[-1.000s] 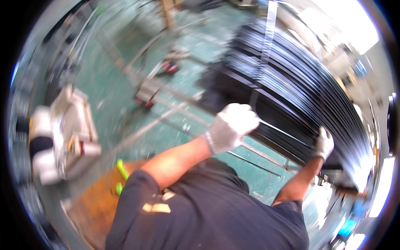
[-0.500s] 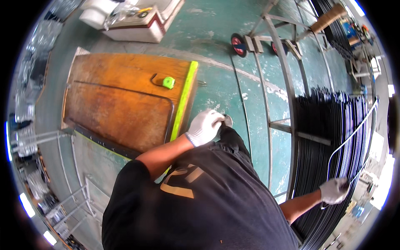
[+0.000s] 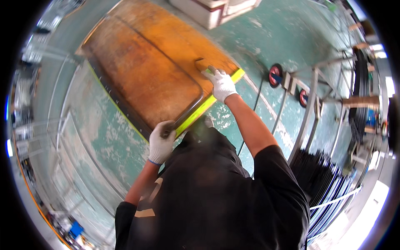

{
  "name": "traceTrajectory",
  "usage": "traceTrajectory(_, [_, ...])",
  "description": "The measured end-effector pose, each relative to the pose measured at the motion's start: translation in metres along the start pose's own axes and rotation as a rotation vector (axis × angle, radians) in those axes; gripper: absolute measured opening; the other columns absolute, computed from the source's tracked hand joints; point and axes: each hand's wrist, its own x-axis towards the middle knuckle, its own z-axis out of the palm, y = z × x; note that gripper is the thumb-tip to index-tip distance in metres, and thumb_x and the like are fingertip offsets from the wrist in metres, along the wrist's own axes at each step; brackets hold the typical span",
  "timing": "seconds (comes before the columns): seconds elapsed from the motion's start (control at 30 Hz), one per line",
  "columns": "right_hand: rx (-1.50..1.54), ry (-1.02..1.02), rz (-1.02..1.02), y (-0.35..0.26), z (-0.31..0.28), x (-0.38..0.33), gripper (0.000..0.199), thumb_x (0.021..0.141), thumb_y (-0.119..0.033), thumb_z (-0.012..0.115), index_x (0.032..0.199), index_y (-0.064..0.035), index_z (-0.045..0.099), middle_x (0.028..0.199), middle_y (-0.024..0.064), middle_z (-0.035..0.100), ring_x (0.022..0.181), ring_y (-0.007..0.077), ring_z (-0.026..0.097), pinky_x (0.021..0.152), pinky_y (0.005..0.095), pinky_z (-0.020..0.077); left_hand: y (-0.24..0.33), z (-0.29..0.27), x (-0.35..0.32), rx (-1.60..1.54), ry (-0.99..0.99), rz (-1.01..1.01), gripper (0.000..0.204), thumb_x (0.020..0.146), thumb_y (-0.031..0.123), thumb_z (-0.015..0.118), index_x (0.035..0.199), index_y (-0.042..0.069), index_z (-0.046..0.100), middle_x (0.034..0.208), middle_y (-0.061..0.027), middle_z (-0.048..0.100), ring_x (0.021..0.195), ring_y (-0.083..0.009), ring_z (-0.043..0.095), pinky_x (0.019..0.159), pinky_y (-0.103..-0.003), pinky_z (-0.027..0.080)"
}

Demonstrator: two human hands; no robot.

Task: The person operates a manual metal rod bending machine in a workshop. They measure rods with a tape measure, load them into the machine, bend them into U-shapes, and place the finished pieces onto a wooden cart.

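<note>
A wooden worktable (image 3: 141, 79) with an orange-brown, stained top stands in front of me, edged with a lime-yellow strip (image 3: 196, 113). On it lies a thin black bar (image 3: 164, 53), bent round at its near right corner. My left hand (image 3: 161, 143), in a white knit glove with darkened fingertips, is curled around the bar's end at the table's near corner. My right hand (image 3: 221, 85), gloved likewise, closes over a lime-green tape measure (image 3: 208, 71), which it mostly covers. A small dark hooked tool (image 3: 199, 62) lies just beyond that hand.
A wheeled metal rack (image 3: 310, 108) stands to my right, with a red-hubbed wheel (image 3: 275, 75) near the table. Bundled black strips (image 3: 312, 171) fill its near part. A white box-like bench (image 3: 204, 9) is at the back. Thin metal frames (image 3: 68, 121) stand on the left.
My right hand has moved from the black strips on the rack to the tape measure on the table. My left hand has come to the bar's end. The view has swung left toward the table.
</note>
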Motion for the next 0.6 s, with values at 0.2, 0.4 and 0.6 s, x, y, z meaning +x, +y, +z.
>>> traceTrajectory(0.2, [0.027,-0.104,0.055,0.017,0.028,0.045,0.047,0.084,-0.013,0.080,0.131,-0.0152,0.075,0.130,0.0185,0.071,0.122,0.0411,0.066,0.108,0.0489,0.0545,-0.013,-0.022,-0.064,-0.193,0.362,-0.156,0.038,0.099,-0.002,0.071,0.137,-0.001,0.068,0.124,-0.0096,0.077,0.110,-0.0155,0.073,0.098,-0.031,0.057])
traceTrajectory(0.4, [0.832,-0.379,0.119,-0.079,0.030,-0.020,0.055,0.090,-0.033,0.093,0.125,-0.0008,0.065,0.105,0.0136,0.073,0.087,0.0267,0.075,0.078,0.0360,0.0630,-0.006,0.008,-0.080,-0.213,0.360,-0.164,0.059,0.096,0.003,0.079,0.152,0.002,0.059,0.136,-0.0090,0.071,0.120,-0.0163,0.070,0.103,-0.033,0.058])
traceTrajectory(0.6, [0.779,-0.495,-0.119,-0.218,0.042,-0.085,0.067,0.098,-0.053,0.082,0.127,0.0051,0.066,0.117,0.0260,0.076,0.102,0.0353,0.077,0.093,0.0453,0.0590,-0.035,0.006,-0.070,-0.194,0.349,-0.052,0.070,0.089,0.011,0.088,0.151,0.003,0.058,0.140,-0.0160,0.072,0.130,-0.0266,0.070,0.105,-0.037,0.058])
